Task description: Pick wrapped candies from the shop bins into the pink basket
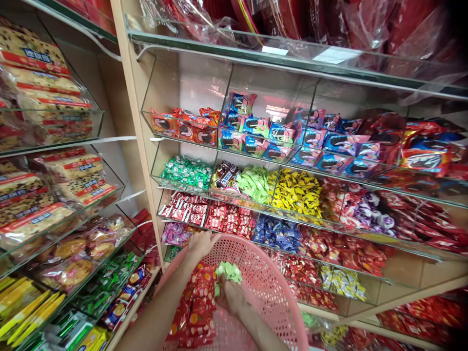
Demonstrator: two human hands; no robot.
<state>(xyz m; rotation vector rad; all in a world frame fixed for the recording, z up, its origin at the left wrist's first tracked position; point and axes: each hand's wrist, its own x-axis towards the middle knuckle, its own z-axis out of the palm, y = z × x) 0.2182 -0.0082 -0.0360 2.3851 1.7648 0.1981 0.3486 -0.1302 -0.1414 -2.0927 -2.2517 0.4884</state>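
A large pink perforated plastic basket (263, 265) is in front of me at the bottom centre. My left hand (200, 242) reaches across it and is closed on its far rim, with the fingers partly hidden. Inside the basket, my right hand (231, 293) is closed on several light green wrapped candies (228, 271). Beneath and to the left of that hand, many red packets with orange prints (195, 312) lie in the basket. More light green candies (253, 183) fill a shelf compartment above the basket, beside brown Snickers-style bars (224, 174).
Glass-fronted shelves hold yellow candies (298, 192), green candies (187, 171), dark blue candies (278, 234) and blue cookie packs (256, 144). To the left, another rack carries packaged crispy bars (54, 105). A wooden upright (137, 112) separates the racks. Glass shelf edges jut out near the basket.
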